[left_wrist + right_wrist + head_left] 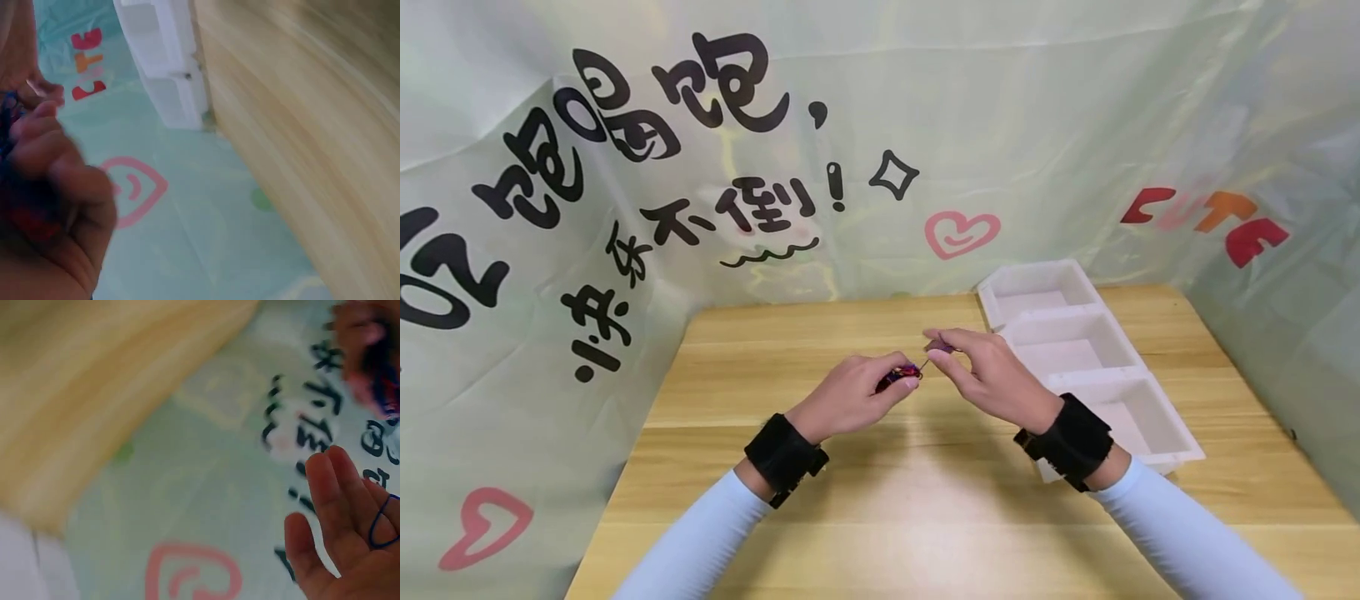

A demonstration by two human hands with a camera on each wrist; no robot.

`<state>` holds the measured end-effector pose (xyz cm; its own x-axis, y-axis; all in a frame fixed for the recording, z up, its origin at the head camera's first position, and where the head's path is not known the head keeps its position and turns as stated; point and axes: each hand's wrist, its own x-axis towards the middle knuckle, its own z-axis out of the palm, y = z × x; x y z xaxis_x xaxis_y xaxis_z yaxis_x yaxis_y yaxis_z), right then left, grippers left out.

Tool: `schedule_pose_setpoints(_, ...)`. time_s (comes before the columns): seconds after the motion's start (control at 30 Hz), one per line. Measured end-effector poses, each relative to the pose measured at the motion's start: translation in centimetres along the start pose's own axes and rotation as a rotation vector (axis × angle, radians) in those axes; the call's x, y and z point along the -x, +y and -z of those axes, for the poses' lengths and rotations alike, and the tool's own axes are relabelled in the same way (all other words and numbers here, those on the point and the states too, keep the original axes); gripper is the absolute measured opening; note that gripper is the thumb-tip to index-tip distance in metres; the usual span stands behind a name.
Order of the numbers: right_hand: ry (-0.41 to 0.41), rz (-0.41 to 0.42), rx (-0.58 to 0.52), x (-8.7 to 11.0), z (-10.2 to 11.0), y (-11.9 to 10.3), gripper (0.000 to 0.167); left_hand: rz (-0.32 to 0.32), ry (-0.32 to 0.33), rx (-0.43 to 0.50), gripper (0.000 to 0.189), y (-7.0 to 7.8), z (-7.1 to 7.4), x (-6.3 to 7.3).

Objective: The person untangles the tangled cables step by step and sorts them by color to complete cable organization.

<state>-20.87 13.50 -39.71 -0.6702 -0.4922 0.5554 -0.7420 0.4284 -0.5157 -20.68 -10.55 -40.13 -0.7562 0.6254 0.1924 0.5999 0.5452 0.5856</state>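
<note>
Your left hand (pixel 859 390)'s gripping the cord bundle (pixel 897 377), left of the tray (pixel 1132 358); your right hand (pixel 997 377) seems to pinch one strand (pixel 924 364). Looks like you're mid-separating, so probably pull slow and steady next.

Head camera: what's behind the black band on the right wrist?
Part of the white tray: its near compartment shows floor and walls beyond the band. The band and wrist cover much of that compartment's left side, so anything there can't be seen.
</note>
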Motion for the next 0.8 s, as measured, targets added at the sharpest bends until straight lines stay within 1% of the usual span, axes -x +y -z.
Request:
schedule_pose_setpoints(0.07,0.016,-0.018,-0.094,-0.3,-0.5,-0.3,0.013,0.0,-0.023,0.016,0.018,0.2,-0.1,-0.2)
schedule_pose_setpoints(0.13,0.054,-0.037,-0.16,-0.4,-1.1,-0.7,0.016,0.019,-0.044,0.073,0.01,0.5,-0.2,-0.3)
schedule_pose_setpoints(0.2,0.09,-0.089,-0.236,-0.5,-1.5,-1.1,0.02,0.036,-0.044,0.154,0.007,0.8,-0.3,-0.5)
schedule_pose_setpoints(0.27,0.132,-0.159,-0.351,-0.6,-1.8,-1.5,0.023,0.027,-0.023,0.235,0.006,1.1,-0.5,-0.7)
schedule_pose_setpoints(0.33,0.168,-0.227,-0.492,-0.7,-2.1,-2.0,0.028,-0.001,0.01,0.31,0.008,1.4,-0.7,-0.8)
schedule_pose_setpoints(0.4,0.203,-0.277,-0.634,-0.8,-2.4,-2.4,0.034,-0.03,0.05,0.35,0.013,1.7,-0.9,-0.8)
schedule_pose_setpoints(0.47,0.246,-0.311,-0.762,-1.0,-2.7,-2.7,0.037,-0.024,0.086,0.404,0.022,1.9,-1.2,-0.8)
schedule_pose_setpoints(0.5,0.272,-0.325,-0.813,-1.0,-2.9,-2.8,0.038,-0.005,0.093,0.454,0.028,2.0,-1.3,-0.9)
schedule_pose_setpoints(0.57,0.334,-0.344,-0.887,-1.2,-3.3,-3.1,0.038,0.06,0.098,0.591,0.037,2.2,-1.5,-1.0)
schedule_pose_setpoints(0.63,0.404,-0.353,-0.945,-1.3,-3.4,-3.1,0.037,0.148,0.095,0.747,0.044,2.4,-1.7,-1.3)
schedule_pose_setpoints(0.7,0.471,-0.356,-0.995,-1.5,-3.3,-3.2,0.036,0.244,0.089,0.906,0.047,2.2,-1.9,-1.5)
schedule_pose_setpoints(0.73,0.5,-0.353,-1.023,-1.5,-3.0,-3.3,0.035,0.288,0.091,0.96,0.047,2.0,-2.0,-1.5)
schedule_pose_setpoints(0.8,0.552,-0.346,-1.102,-1.8,-2.2,-3.3,0.035,0.367,0.101,1.025,0.045,1.4,-2.2,-1.3)
